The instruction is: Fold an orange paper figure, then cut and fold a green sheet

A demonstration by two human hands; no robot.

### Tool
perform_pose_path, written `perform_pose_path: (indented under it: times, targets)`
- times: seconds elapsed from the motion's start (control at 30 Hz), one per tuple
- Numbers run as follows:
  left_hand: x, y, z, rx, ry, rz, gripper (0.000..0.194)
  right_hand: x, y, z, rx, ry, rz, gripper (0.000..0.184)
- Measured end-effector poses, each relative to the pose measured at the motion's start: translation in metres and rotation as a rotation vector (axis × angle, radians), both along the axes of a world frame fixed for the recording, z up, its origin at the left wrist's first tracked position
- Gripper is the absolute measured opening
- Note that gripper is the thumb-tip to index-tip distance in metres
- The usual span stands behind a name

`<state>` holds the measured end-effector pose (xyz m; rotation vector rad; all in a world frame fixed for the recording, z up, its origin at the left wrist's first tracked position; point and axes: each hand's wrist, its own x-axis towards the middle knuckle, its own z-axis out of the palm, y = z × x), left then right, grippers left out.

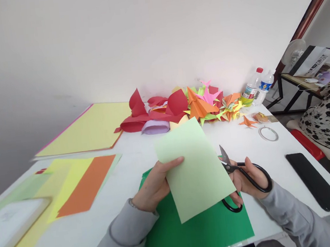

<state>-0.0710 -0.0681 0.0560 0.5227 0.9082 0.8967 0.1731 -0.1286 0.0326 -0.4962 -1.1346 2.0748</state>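
My left hand [154, 187] grips the left edge of a pale green paper square [195, 169], held up above a dark green sheet [194, 234] lying on the white table [133, 162]. My right hand [247, 179] has its fingers through the handles of black scissors [241, 174]. The blades point up at the right edge of the pale green paper. Both sleeves are grey.
A heap of folded coloured paper shapes [192, 107] lies by the wall. Yellow sheets [94, 127] and orange and yellow sheets [80, 185] lie to the left. Two bottles [257, 84], a tape ring [268, 133] and a black phone [314, 180] are on the right. A person in a spotted garment [329, 118] sits beyond the right edge.
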Motion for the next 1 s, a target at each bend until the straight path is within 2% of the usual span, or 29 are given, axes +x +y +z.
perform_pose_path:
  times: [0.27, 0.53, 1.0]
  targets:
    - [0.0034, -0.0011, 0.0002, 0.092, 0.033, 0.027, 0.063, 0.0018, 0.0008, -0.0016, 0.006, -0.045, -0.01, 0.097]
    - [0.0061, -0.0039, 0.0014, 0.084, 0.061, 0.064, 0.065, 0.0008, 0.0005, -0.0002, 0.007, 0.025, 0.0, 0.093]
    - [0.0055, -0.0025, 0.002, 0.11, 0.068, 0.093, 0.065, 0.0003, 0.0002, -0.0005, 0.006, -0.081, -0.101, 0.099]
